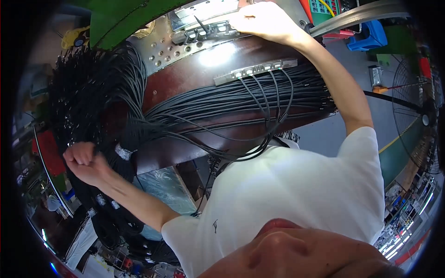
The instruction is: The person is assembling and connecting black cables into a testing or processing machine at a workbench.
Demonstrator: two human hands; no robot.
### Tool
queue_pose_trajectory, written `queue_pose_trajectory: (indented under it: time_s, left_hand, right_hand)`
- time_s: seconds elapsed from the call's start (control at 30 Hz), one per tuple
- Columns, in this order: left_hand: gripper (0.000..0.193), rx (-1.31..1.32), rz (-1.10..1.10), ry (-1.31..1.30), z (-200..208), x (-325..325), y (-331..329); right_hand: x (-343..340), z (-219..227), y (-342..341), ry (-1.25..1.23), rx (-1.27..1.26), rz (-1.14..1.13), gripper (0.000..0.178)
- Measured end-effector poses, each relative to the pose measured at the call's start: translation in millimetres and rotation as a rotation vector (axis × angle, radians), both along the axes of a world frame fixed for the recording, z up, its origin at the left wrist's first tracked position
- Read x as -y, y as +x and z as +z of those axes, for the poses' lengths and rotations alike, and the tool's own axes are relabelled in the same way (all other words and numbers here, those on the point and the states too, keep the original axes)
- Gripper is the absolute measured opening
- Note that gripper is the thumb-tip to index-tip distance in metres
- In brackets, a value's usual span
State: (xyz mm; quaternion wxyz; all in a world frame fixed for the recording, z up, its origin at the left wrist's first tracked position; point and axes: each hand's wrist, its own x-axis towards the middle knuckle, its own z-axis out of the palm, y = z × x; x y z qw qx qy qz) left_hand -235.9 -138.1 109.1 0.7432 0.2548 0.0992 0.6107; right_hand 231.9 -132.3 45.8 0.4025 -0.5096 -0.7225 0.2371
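My left hand [85,162] is at the far left, in front of the hanging black cables. Its fingers are curled in and slightly blurred; whatever they hold is hidden. At the top, over the right end of a metal fixture [204,32] with slots, is my right hand [264,21]. Strong light washes it out; the fingers look bent and closed, and I cannot make out what is in them. Nearer to me, a metal bar [290,63] carries several connector ends with black cables [278,90] looping down from it. Behind those loops a thick bundle of black cables [208,102] lies across the dark red table.
Black cable ends [76,92] pile up at the left, with a tied bundle [124,152] hanging over the edge. Green machine parts [111,23] stand above a perforated metal plate [162,53]. At the right are a blue stool [368,36] and a caged fan [412,111].
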Motion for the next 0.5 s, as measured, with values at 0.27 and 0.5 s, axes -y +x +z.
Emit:
queue_pose_trajectory:
  time_s: [0.27, 0.5]
  left_hand:
    - [0.062, -2.144, 0.673, -0.069, -19, -2, -34]
    - [0.044, -1.053, -0.897, -0.231, -76, 80, 218]
  right_hand:
    - [72, -13, -6, 0.344, 0.557, -0.068, 0.033]
    - [102, -32, -19, 0.069, 0.4, -0.005, 0.023]
